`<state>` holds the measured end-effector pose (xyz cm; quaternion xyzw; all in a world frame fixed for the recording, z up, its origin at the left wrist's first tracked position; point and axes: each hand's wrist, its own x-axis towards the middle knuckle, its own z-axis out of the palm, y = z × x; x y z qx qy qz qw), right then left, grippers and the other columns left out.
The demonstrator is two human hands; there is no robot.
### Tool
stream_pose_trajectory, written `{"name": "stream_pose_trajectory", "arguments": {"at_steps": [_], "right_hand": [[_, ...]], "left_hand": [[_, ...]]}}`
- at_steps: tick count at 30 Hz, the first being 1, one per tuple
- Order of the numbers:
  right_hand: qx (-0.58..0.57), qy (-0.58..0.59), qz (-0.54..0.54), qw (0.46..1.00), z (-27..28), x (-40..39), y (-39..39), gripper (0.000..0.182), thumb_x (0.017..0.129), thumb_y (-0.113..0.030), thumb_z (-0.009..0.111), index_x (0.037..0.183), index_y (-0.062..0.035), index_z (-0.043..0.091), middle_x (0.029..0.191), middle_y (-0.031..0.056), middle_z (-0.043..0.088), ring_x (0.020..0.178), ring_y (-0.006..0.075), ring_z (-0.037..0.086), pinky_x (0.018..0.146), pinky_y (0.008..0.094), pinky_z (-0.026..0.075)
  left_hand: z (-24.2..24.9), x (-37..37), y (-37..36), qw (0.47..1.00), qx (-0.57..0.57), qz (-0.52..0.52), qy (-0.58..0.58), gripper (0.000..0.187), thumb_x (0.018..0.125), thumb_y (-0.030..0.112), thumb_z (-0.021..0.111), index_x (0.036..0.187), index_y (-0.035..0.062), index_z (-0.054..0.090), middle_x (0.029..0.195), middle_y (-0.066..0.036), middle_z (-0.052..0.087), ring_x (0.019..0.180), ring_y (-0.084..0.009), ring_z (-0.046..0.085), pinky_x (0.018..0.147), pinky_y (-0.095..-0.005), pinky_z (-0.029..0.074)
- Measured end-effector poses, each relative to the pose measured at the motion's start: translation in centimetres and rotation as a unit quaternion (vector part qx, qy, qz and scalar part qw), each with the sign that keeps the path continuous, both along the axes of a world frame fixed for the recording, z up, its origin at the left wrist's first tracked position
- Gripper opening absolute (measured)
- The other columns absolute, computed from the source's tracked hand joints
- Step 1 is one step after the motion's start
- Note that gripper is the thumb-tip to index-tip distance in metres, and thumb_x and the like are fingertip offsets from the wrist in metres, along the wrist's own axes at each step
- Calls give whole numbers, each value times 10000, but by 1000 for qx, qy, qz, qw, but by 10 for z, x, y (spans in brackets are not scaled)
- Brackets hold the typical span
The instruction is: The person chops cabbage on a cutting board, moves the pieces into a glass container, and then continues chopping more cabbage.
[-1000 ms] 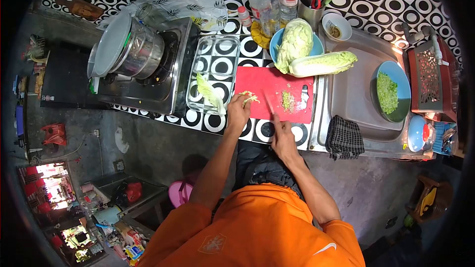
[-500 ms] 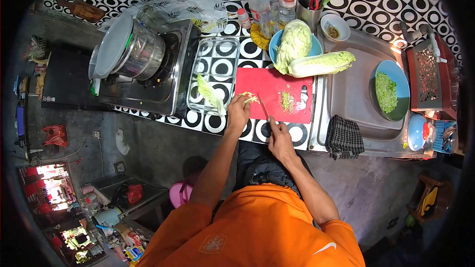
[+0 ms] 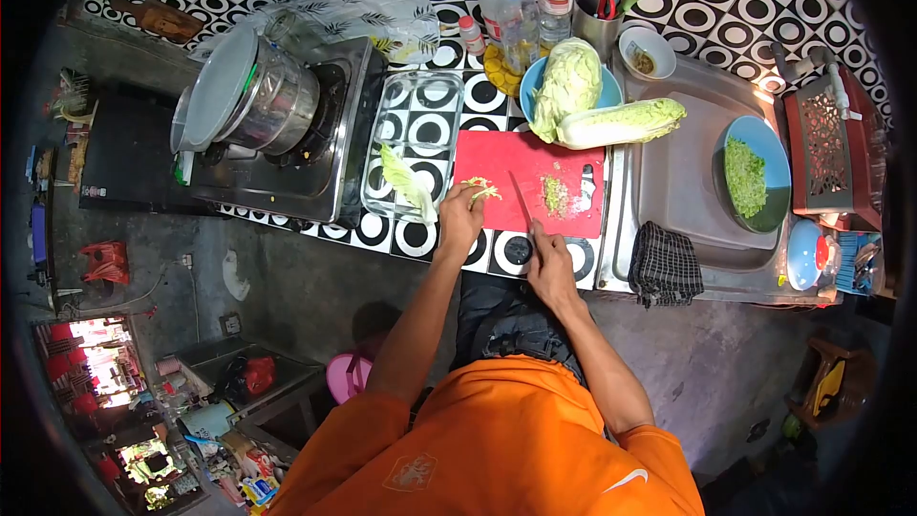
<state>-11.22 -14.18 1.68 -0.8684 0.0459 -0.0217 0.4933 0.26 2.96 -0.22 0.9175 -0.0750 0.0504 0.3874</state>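
Observation:
A red cutting board [image 3: 497,156] lies on the tiled counter. At its left edge my left hand [image 3: 460,220] is closed on some cabbage strips [image 3: 481,187], whose cut ends poke out past the fingertips. My right hand [image 3: 551,269] is wrapped round the handle of a knife [image 3: 520,199]; its blade lies over the board, pointing away from me, a little apart from the strips. A small heap of chopped cabbage [image 3: 554,195] sits on the board's right side. Left of my left hand, a cabbage leaf [image 3: 405,182] rests across a clear glass dish [image 3: 378,197].
Behind the board, a blue bowl [image 3: 528,96] holds cabbage heads [image 3: 570,78]. Bottles [image 3: 517,27] stand near it. On the right, a sink [image 3: 659,182] carries a bowl of shredded greens [image 3: 745,178] and a checked cloth [image 3: 665,266]. A large pot [image 3: 287,115] occupies the stove at left.
My right hand has drawn the knife to the right and slightly toward me, away from the cabbage strips. My left hand has stayed nearly in place.

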Motion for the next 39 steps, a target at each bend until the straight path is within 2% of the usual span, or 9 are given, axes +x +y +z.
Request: {"name": "stream_pose_trajectory", "arguments": {"at_steps": [1,10,19,22,25,31,34,37,39], "right_hand": [[-10,12,-16,1000,0,2,-1,588,771,64,519,1350,-21,459,854,225,496,753,378,579,718,426,479],[-50,57,-62,995,4,5,-8,591,780,48,526,1360,-17,439,826,229,479,718,377,571,709,424,477],[-67,50,-56,995,-3,4,-8,605,762,57,539,1354,-4,434,817,232,471,700,377,569,684,442,475],[-72,44,-54,995,-2,4,-8,616,752,62,542,1354,-5,433,819,235,471,696,380,568,678,447,474],[-69,45,-55,995,-3,4,-8,622,745,66,544,1353,-5,434,821,238,472,694,382,568,676,448,474],[-57,44,-54,996,-1,3,-8,604,749,65,543,1342,-2,449,811,228,470,696,374,564,680,440,477],[-31,26,-18,999,6,1,-8,586,755,56,548,1331,-14,473,806,210,473,706,360,561,693,429,481],[-18,7,58,998,15,-5,-5,573,764,41,563,1324,-68,508,812,183,484,728,341,566,719,413,489],[-3,30,97,995,18,-7,-3,572,770,32,566,1327,-82,508,816,180,490,733,338,570,723,407,492]], "left_hand": [[-2,1,1,1000,2,-1,-16,178,780,73,676,943,4,696,926,-159,650,715,-264,630,669,-330,510],[0,1,2,999,33,-22,-16,195,823,93,639,983,-4,694,935,-183,643,770,-307,645,687,-354,526],[24,11,-5,999,-13,-2,-30,174,866,99,628,994,1,691,839,-139,640,660,-201,620,589,-287,506],[46,15,-15,997,-64,23,-27,169,857,84,620,991,4,683,831,-161,644,670,-284,637,618,-345,516],[64,16,-23,995,-95,27,-30,172,875,99,622,1011,9,678,796,-148,639,641,-228,623,596,-311,507],[74,3,-38,959,-283,15,25,220,934,119,592,1081,-40,632,802,-43,637,664,-54,571,572,-193,473],[62,-8,-36,952,-296,35,66,240,940,122,583,1107,-49,604,809,-52,634,658,-62,577,567,-197,479],[61,-22,-27,918,-374,62,119,244,948,118,566,1129,-45,579,839,-60,635,666,-71,584,572,-206,484],[66,-27,-19,919,-373,86,95,245,955,117,553,1135,-49,567,854,-60,631,668,-74,584,586,-208,485]]}}
